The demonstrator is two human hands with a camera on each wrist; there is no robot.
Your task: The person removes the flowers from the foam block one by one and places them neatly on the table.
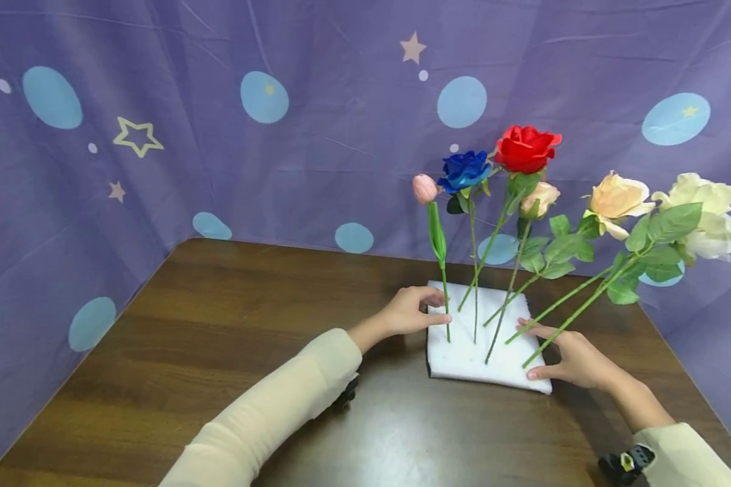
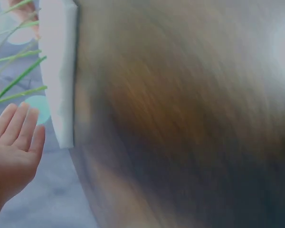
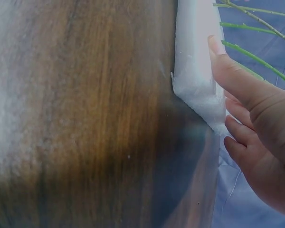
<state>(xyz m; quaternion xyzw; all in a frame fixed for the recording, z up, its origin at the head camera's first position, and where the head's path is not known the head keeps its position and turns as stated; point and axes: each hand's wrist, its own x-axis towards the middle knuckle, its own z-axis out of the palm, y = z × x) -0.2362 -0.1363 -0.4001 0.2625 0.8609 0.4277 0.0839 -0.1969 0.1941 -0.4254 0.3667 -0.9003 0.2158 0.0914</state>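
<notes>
A white foam block (image 1: pixel 457 365) lies on the table with several artificial flowers stuck into it. Among them are a pink tulip (image 1: pixel 425 189), a blue rose (image 1: pixel 465 170), a red rose (image 1: pixel 526 149), a small peach rose (image 1: pixel 540 198), a larger peach rose (image 1: pixel 620 197) and a cream-white flower (image 1: pixel 706 213). At the block's left edge is my left hand (image 1: pixel 409 311), thumb and fingers apart beside the tulip stem; the left wrist view shows straight fingers. My right hand (image 1: pixel 579 358) touches the right edge, its thumb on the top face and its other fingers loosely bent alongside.
The brown wooden table (image 1: pixel 268 304) extends to the left of the block and in front of it. Behind hangs a purple curtain (image 1: pixel 341 155) with stars and blue ovals. The right-hand flowers lean out over my right hand.
</notes>
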